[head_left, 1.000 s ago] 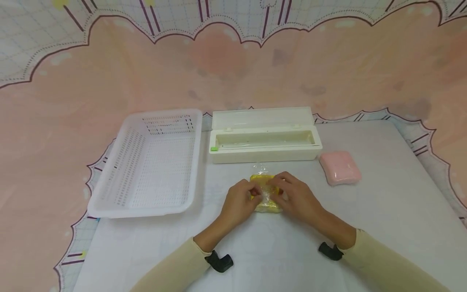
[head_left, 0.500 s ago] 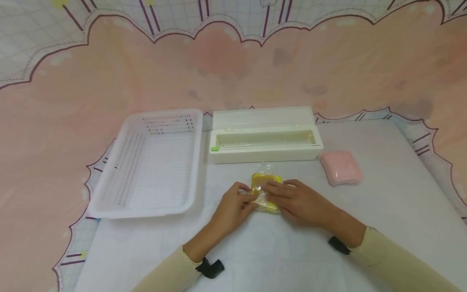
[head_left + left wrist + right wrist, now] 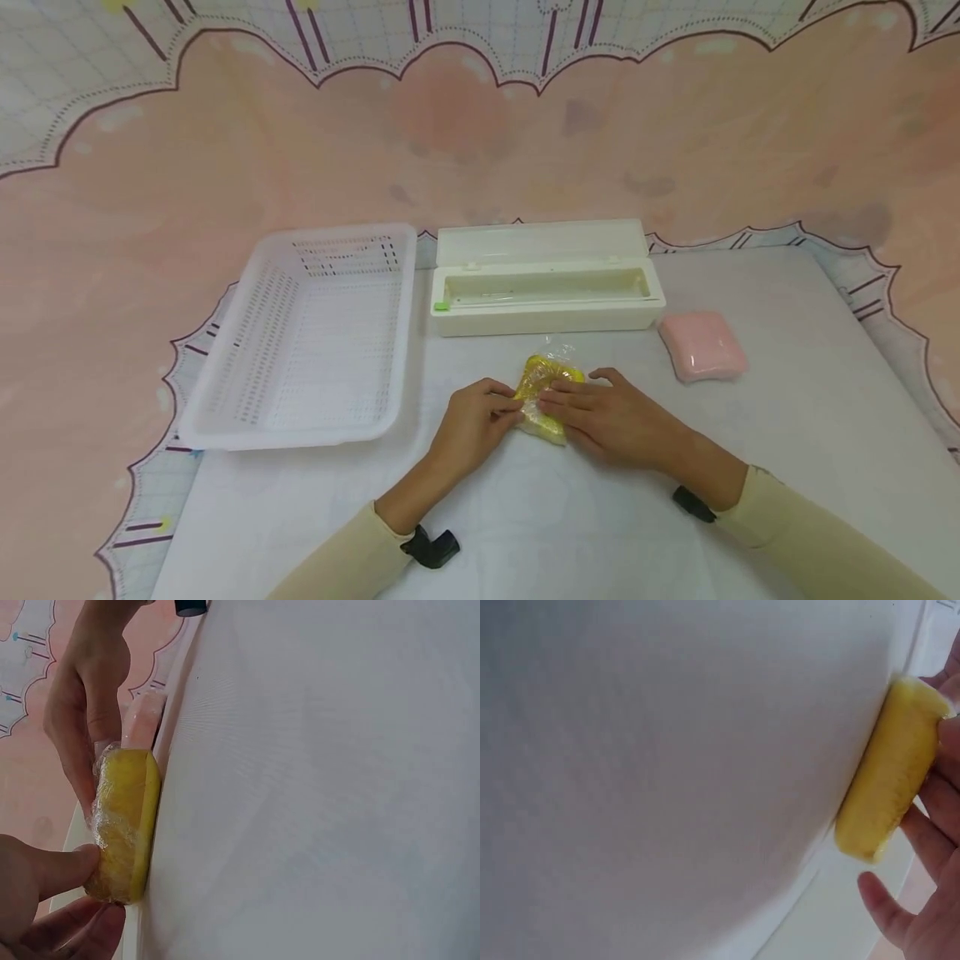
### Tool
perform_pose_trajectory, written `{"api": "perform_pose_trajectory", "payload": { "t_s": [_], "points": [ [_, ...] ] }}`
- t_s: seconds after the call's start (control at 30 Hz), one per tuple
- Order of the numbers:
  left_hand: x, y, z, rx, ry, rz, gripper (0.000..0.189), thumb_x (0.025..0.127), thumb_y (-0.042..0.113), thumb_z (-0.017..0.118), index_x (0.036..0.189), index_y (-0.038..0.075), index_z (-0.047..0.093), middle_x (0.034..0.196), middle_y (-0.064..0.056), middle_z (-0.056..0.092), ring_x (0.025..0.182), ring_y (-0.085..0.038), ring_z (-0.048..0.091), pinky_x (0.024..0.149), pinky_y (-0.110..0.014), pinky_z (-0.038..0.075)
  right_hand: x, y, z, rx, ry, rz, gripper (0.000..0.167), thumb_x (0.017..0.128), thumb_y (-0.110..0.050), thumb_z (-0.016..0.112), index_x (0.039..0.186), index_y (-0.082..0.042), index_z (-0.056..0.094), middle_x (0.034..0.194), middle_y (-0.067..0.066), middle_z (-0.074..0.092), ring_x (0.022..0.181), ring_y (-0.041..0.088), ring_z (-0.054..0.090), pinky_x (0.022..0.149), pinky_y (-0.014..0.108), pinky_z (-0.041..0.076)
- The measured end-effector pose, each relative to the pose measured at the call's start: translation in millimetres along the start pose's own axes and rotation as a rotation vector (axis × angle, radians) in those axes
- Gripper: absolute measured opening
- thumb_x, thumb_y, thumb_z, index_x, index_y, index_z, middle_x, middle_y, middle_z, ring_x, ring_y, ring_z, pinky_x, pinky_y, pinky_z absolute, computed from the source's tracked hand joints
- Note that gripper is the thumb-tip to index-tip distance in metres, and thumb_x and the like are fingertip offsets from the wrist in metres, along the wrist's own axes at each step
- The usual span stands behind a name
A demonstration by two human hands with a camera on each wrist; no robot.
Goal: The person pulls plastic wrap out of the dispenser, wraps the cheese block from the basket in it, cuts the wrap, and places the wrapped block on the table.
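Note:
A rounded yellow block (image 3: 543,375), wrapped in crinkled clear plastic film, lies on the white cloth between the hands. My left hand (image 3: 472,425) pinches its left edge; in the left wrist view the thumb (image 3: 64,870) lies on the film and fingers are at the lower end. With fairly straight fingers, my right hand (image 3: 618,417) presses on the film over the block's top right. The right wrist view shows the yellow block (image 3: 892,772) side-on, its underside close to the cloth. A loose flap of film (image 3: 555,347) sticks out at the far end.
Behind stands a white wrap dispenser box (image 3: 547,319) with its lid raised and a green slider (image 3: 441,306) at the left. A white perforated basket (image 3: 390,392) is at the left. A pink film-wrapped block (image 3: 702,346) lies to the right.
Both hands first pinched at the film on top; the right hand then flattened over it and the left moved to the edge. The block has turned slightly since.

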State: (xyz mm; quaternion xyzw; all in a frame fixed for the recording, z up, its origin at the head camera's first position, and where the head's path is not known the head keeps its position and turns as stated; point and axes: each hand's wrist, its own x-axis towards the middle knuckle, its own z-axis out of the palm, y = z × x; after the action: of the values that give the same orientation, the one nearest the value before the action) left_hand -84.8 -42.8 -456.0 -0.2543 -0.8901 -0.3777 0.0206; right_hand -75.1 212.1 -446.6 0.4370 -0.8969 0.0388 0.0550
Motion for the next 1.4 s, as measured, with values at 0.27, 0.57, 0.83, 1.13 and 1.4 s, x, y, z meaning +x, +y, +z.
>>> {"api": "perform_pose_trajectory", "payload": {
  "t_s": [0.27,0.57,0.83,1.13,1.4],
  "points": [
    [-15.1,14.9,3.4,-0.089,-0.005,-0.304,0.052,0.091,0.031,0.079,0.124,-0.001,0.055,0.099,-0.008,0.057,0.077,-0.013,0.059,0.067,-0.021,0.049,0.0,9.1,-0.7,0.379,0.04,0.331,0.048,0.103,-0.027,0.058,0.149,-0.015,0.053,0.155,0.003,0.052,0.147,0.029,0.044,0.111,0.053,0.046],
    [-8.3,8.8,7.1,-0.229,-0.095,-0.38,0.031,0.096,0.025,0.073,0.108,0.002,0.056,0.078,0.0,0.063,0.059,-0.005,0.061,0.056,-0.022,0.051,-3.3,15.5,5.1,0.6,0.085,0.585,0.036,0.099,-0.016,0.066,0.133,-0.007,0.067,0.12,0.01,0.075,0.101,0.023,0.074,0.085,0.044,0.06],
    [7.1,-5.5,1.1,-0.151,0.03,-0.376,0.034,0.097,0.02,0.07,0.122,-0.001,0.062,0.092,-0.004,0.067,0.07,-0.005,0.063,0.063,-0.023,0.053,-9.7,-0.3,-5.5,0.64,0.023,0.641,0.027,0.097,-0.017,0.069,0.121,-0.009,0.074,0.11,0.004,0.078,0.098,0.018,0.074,0.083,0.038,0.061],
    [-9.5,15.5,6.5,-0.088,-0.049,-0.303,0.043,0.092,0.029,0.078,0.113,0.0,0.054,0.099,-0.009,0.055,0.075,-0.01,0.055,0.063,-0.02,0.047,0.0,5.9,-15.2,0.595,0.105,0.701,0.036,0.101,-0.025,0.065,0.134,-0.011,0.066,0.129,0.01,0.07,0.108,0.026,0.07,0.08,0.037,0.061],
    [6.5,-2.5,2.6,-0.009,-0.045,-0.247,0.041,0.093,0.017,0.075,0.128,0.001,0.064,0.102,-0.01,0.06,0.076,-0.01,0.05,0.067,-0.023,0.044,9.7,1.1,-13.9,0.647,-0.009,0.662,0.027,0.1,-0.023,0.065,0.12,-0.006,0.073,0.109,0.007,0.076,0.097,0.022,0.07,0.078,0.037,0.059]
  ]
}}
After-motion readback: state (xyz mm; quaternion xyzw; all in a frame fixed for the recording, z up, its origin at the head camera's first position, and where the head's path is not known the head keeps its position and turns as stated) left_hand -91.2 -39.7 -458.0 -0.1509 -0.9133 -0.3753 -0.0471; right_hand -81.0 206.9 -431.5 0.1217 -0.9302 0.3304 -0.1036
